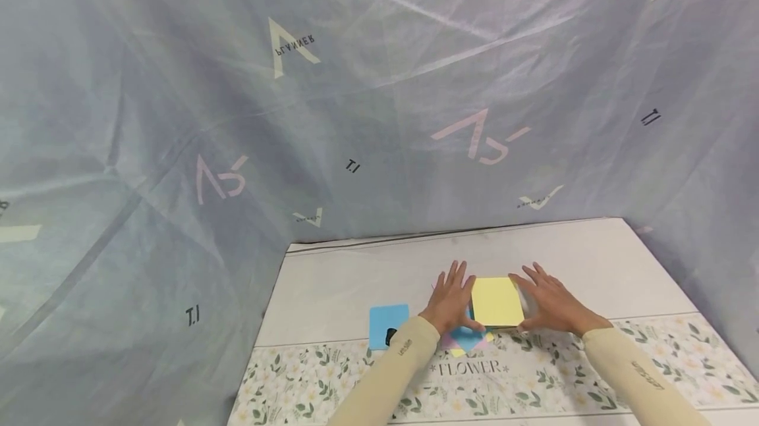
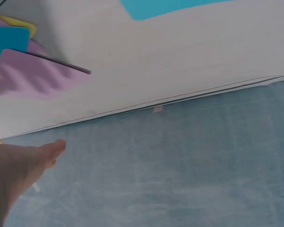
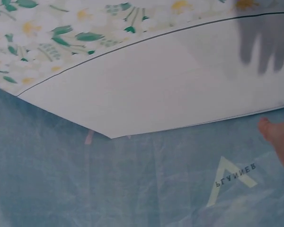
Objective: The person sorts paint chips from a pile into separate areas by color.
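Observation:
Between my two hands is a yellow square sheet (image 1: 498, 302) with a dark line along its near edge. My left hand (image 1: 449, 299) holds its left side, index finger by the far corner and thumb by the near one. On the opposite side my right hand (image 1: 553, 302) holds it likewise, thumb and index finger at the right corners, other fingers spread. Overlapping blue, purple and yellow sheets (image 1: 468, 339) lie fanned below and left of it, partly hidden by the left hand. A purple sheet (image 2: 38, 73) of this pile shows in the left wrist view.
Left of the left forearm lies a separate blue square sheet (image 1: 388, 317) with a small black object (image 1: 391, 336) on it. The table (image 1: 356, 281) has a white back and a floral-printed front strip. Grey-blue cloth (image 1: 379, 83) hangs behind and at both sides.

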Demonstrator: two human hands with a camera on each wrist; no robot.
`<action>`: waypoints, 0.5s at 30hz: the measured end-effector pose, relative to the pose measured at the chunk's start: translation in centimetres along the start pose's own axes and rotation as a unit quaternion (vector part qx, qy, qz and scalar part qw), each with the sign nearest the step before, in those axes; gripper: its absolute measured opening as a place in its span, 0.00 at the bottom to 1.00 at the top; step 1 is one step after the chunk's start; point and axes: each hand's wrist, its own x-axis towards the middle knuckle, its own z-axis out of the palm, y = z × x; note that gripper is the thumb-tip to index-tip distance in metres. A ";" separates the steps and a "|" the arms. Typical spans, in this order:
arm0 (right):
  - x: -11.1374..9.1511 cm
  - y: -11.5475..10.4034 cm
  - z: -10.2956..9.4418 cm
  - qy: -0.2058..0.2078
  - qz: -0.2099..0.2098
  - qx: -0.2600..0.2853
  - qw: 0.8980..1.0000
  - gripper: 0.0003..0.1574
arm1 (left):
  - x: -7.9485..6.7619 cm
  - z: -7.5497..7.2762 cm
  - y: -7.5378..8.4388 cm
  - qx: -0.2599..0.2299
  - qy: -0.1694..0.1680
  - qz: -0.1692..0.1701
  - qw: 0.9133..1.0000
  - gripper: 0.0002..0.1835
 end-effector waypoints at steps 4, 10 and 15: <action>-0.5 0.6 -0.1 -0.005 0.010 -0.002 1.000 0.70 | 0.4 0.0 1.0 0.006 -0.004 0.003 1.000 0.65; -1.2 1.3 -0.1 -0.010 0.019 -0.002 1.000 0.70 | 0.9 0.7 2.3 0.018 -0.010 0.000 1.000 0.65; -1.5 2.2 -0.6 -0.008 0.025 -0.008 1.000 0.70 | 1.7 0.4 3.2 0.017 -0.013 -0.002 1.000 0.64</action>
